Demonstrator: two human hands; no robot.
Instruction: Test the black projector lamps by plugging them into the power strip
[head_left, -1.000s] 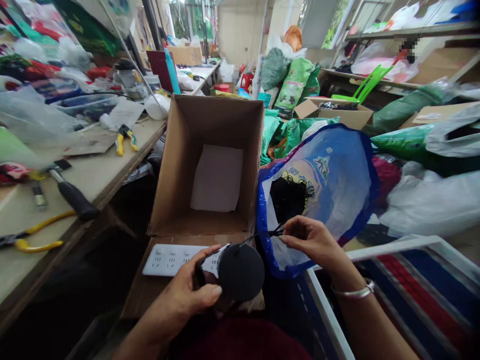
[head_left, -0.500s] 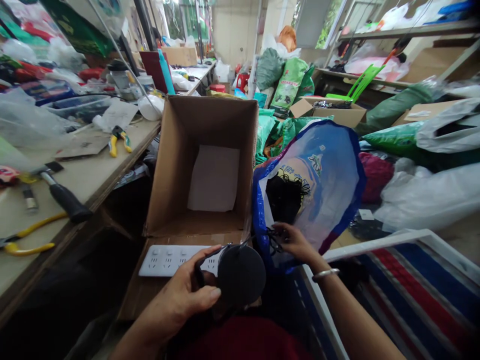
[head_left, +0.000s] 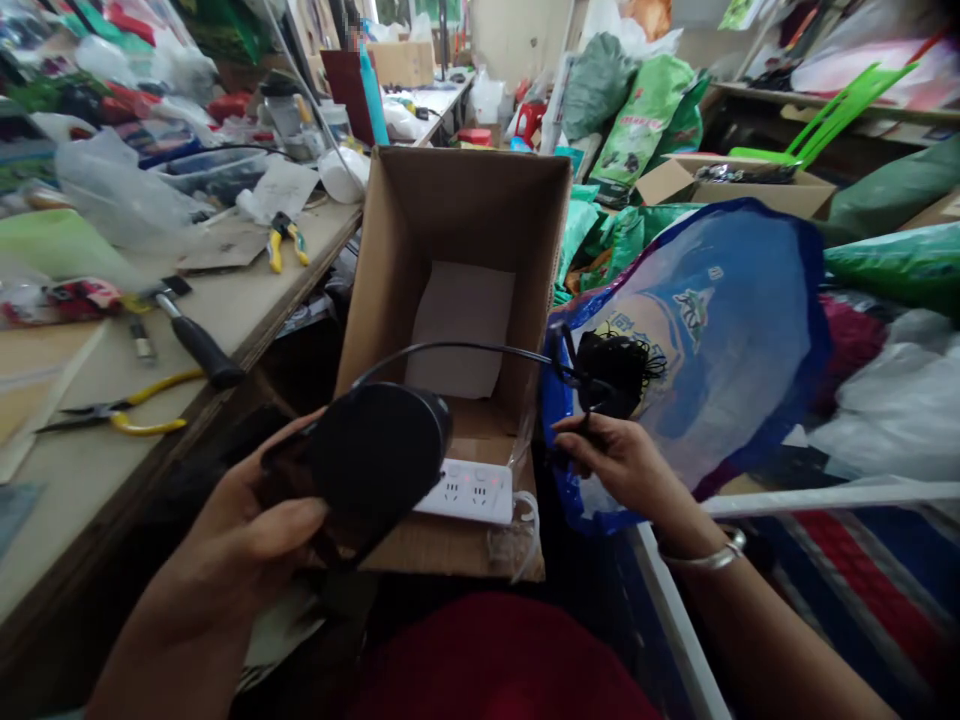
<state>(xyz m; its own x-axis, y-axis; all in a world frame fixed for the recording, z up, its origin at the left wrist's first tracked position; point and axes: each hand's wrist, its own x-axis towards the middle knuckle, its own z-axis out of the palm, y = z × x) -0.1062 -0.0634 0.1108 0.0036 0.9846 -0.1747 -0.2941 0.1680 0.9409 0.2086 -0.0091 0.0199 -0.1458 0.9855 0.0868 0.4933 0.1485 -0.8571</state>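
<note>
My left hand [head_left: 255, 520] grips a black device with a round flat face [head_left: 375, 450] by its dark frame at the left side; its exact kind does not show. From it a black cable [head_left: 457, 346] arches across to the right. A bundled part of that cable is pinched in my right hand [head_left: 607, 450], at the near rim of a blue-edged woven bag [head_left: 750, 290]. Inside the bag lies a heap of black cords [head_left: 611, 370]. A white power strip [head_left: 476, 492] rests on a cardboard flap, partly hidden behind the device.
An open cardboard box [head_left: 360, 300] with a pale sheet inside stands ahead. On the left workbench [head_left: 300, 300] lie a hammer [head_left: 199, 340], yellow-handled pliers [head_left: 150, 405] and smaller pliers [head_left: 286, 240]. A white frame [head_left: 840, 498] with striped fabric is at the right.
My left hand has moved the black device left and nearer, away from my right hand. The cable now stretches between them. The view has shifted, so the surroundings sit further right.
</note>
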